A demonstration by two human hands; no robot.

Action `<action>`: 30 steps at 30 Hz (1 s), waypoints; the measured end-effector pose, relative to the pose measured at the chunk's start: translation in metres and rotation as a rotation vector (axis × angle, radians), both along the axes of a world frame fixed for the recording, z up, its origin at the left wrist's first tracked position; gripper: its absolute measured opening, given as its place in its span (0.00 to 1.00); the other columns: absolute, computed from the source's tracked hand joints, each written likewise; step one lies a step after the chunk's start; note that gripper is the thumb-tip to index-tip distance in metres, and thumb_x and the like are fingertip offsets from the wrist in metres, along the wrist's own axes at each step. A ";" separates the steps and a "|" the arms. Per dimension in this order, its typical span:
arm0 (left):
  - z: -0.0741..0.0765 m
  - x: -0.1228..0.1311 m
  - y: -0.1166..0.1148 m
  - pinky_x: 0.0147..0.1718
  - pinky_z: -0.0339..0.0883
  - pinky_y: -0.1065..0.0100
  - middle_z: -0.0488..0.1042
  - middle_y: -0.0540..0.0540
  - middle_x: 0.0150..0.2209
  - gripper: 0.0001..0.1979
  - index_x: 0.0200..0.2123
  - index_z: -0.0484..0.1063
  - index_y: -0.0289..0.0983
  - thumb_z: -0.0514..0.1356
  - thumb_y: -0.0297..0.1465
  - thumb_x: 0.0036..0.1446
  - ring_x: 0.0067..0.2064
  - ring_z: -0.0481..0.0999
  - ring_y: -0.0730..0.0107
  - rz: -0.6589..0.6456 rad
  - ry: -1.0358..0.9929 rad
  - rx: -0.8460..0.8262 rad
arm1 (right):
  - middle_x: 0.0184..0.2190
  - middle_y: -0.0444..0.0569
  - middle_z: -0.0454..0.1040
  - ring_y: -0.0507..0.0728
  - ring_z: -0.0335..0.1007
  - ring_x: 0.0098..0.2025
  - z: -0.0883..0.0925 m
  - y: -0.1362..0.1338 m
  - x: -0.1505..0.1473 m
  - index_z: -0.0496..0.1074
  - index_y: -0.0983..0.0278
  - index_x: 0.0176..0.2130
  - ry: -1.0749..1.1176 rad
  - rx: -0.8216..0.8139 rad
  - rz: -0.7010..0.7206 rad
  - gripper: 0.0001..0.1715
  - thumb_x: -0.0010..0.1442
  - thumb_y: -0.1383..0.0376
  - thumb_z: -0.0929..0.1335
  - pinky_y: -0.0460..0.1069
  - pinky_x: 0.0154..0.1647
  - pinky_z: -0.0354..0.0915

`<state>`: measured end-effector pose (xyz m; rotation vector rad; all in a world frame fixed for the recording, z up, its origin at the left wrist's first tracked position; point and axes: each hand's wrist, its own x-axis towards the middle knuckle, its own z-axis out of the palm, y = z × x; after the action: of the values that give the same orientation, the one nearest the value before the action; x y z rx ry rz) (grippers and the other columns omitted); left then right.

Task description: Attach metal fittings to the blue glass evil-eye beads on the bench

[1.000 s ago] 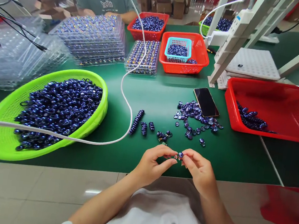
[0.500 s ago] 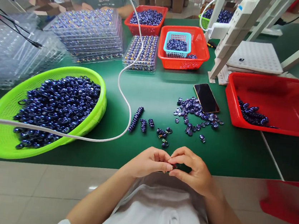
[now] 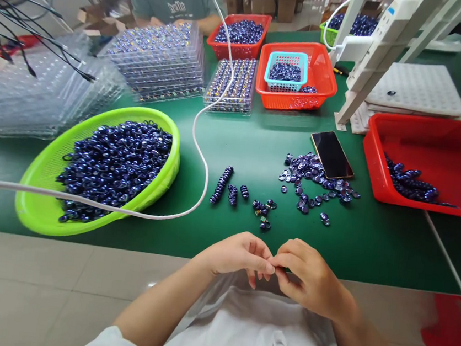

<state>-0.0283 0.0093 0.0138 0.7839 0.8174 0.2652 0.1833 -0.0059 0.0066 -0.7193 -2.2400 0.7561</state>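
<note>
My left hand (image 3: 241,257) and my right hand (image 3: 308,276) meet fingertip to fingertip at the near edge of the green table (image 3: 258,148), just above my lap. Both pinch a small piece between them; the fingers hide it. Just beyond my hands lie short rows of dark blue pieces (image 3: 229,187) and a few loose ones (image 3: 265,213). A scattered heap of blue glass pieces (image 3: 316,185) lies to the right of those, beside a black phone (image 3: 332,154).
A lime green basket (image 3: 43,213) full of blue pieces sits at the left, with a white cable (image 3: 199,153) across it. A red tray (image 3: 445,147) stands at the right. Red baskets (image 3: 320,75), clear stacked trays (image 3: 160,62) and another person are at the far side.
My joined hands have drawn back from over the table toward my body. The blue piece seen between my fingertips earlier is now hidden by them. The view has shifted slightly.
</note>
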 end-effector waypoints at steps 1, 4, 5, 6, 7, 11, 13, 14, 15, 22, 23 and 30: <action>0.002 0.000 -0.001 0.25 0.73 0.70 0.78 0.46 0.28 0.16 0.31 0.79 0.32 0.72 0.39 0.45 0.28 0.74 0.71 -0.004 0.015 0.015 | 0.31 0.47 0.72 0.54 0.66 0.32 -0.001 0.000 -0.001 0.68 0.62 0.40 -0.011 0.009 -0.007 0.13 0.58 0.78 0.65 0.50 0.34 0.62; 0.006 -0.004 -0.005 0.28 0.72 0.69 0.79 0.46 0.30 0.14 0.35 0.79 0.33 0.69 0.38 0.51 0.28 0.75 0.71 0.061 0.195 0.230 | 0.31 0.46 0.71 0.55 0.65 0.33 -0.004 0.001 -0.002 0.66 0.62 0.37 -0.009 -0.015 -0.083 0.11 0.59 0.77 0.65 0.51 0.35 0.61; 0.007 -0.008 -0.006 0.30 0.72 0.69 0.79 0.46 0.31 0.12 0.37 0.79 0.34 0.67 0.37 0.53 0.30 0.75 0.70 0.121 0.314 0.377 | 0.31 0.46 0.70 0.55 0.65 0.33 -0.005 0.001 -0.001 0.66 0.61 0.37 0.002 -0.037 -0.121 0.11 0.59 0.77 0.65 0.52 0.36 0.62; 0.006 -0.013 -0.005 0.32 0.72 0.68 0.80 0.45 0.33 0.11 0.39 0.79 0.35 0.66 0.35 0.54 0.32 0.76 0.69 0.196 0.449 0.552 | 0.31 0.46 0.70 0.55 0.66 0.34 -0.006 0.001 0.000 0.65 0.61 0.37 0.018 -0.063 -0.159 0.10 0.60 0.77 0.65 0.52 0.36 0.62; 0.004 -0.019 -0.003 0.34 0.72 0.67 0.80 0.44 0.36 0.10 0.40 0.79 0.36 0.66 0.33 0.55 0.34 0.77 0.67 0.278 0.590 0.738 | 0.31 0.46 0.70 0.55 0.66 0.34 -0.006 0.001 0.001 0.65 0.61 0.37 0.036 -0.090 -0.193 0.10 0.60 0.76 0.65 0.52 0.37 0.63; -0.011 -0.045 0.015 0.40 0.74 0.60 0.76 0.40 0.44 0.10 0.43 0.76 0.38 0.65 0.28 0.56 0.43 0.76 0.59 0.427 0.962 1.303 | 0.31 0.45 0.69 0.54 0.67 0.34 -0.007 0.000 0.003 0.64 0.60 0.36 0.078 -0.176 -0.271 0.09 0.62 0.75 0.64 0.50 0.37 0.64; -0.020 -0.052 0.024 0.43 0.74 0.57 0.74 0.40 0.42 0.09 0.42 0.76 0.37 0.65 0.27 0.56 0.44 0.76 0.56 0.383 1.043 1.431 | 0.31 0.45 0.69 0.54 0.67 0.34 -0.007 -0.001 0.001 0.64 0.60 0.36 0.083 -0.191 -0.275 0.09 0.62 0.74 0.64 0.50 0.37 0.64; -0.023 -0.053 0.028 0.44 0.73 0.56 0.74 0.40 0.41 0.07 0.40 0.75 0.37 0.64 0.27 0.56 0.44 0.76 0.56 0.351 1.066 1.470 | 0.31 0.45 0.69 0.54 0.68 0.34 -0.007 -0.001 -0.001 0.64 0.60 0.36 0.085 -0.191 -0.274 0.08 0.62 0.74 0.64 0.50 0.37 0.65; -0.026 -0.053 0.031 0.44 0.73 0.56 0.74 0.40 0.40 0.06 0.39 0.75 0.37 0.63 0.26 0.57 0.43 0.76 0.56 0.321 1.082 1.497 | 0.31 0.44 0.70 0.54 0.68 0.34 -0.007 -0.001 -0.003 0.65 0.60 0.36 0.086 -0.189 -0.273 0.08 0.62 0.73 0.64 0.50 0.37 0.65; -0.027 -0.048 0.029 0.41 0.73 0.60 0.75 0.42 0.36 0.06 0.35 0.72 0.38 0.58 0.22 0.58 0.40 0.76 0.59 0.255 1.086 1.536 | 0.31 0.44 0.70 0.54 0.68 0.34 -0.011 -0.001 -0.007 0.65 0.60 0.36 0.104 -0.210 -0.261 0.08 0.62 0.73 0.64 0.50 0.37 0.65; -0.026 -0.049 0.028 0.41 0.73 0.60 0.76 0.42 0.35 0.06 0.34 0.72 0.38 0.57 0.22 0.58 0.40 0.76 0.59 0.257 1.080 1.527 | 0.31 0.44 0.70 0.54 0.68 0.34 -0.012 -0.001 -0.007 0.65 0.60 0.36 0.101 -0.221 -0.258 0.08 0.62 0.73 0.64 0.49 0.37 0.65; -0.021 -0.052 0.016 0.42 0.74 0.63 0.79 0.43 0.38 0.09 0.38 0.77 0.38 0.58 0.23 0.60 0.40 0.79 0.62 0.324 0.935 1.413 | 0.31 0.44 0.70 0.53 0.68 0.33 -0.012 -0.002 -0.006 0.65 0.60 0.34 0.095 -0.291 -0.227 0.08 0.62 0.73 0.64 0.49 0.37 0.65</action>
<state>-0.0807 0.0250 -0.0069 2.1920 1.6497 0.8351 0.1773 -0.0075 -0.0057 -1.0336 -1.9424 0.9895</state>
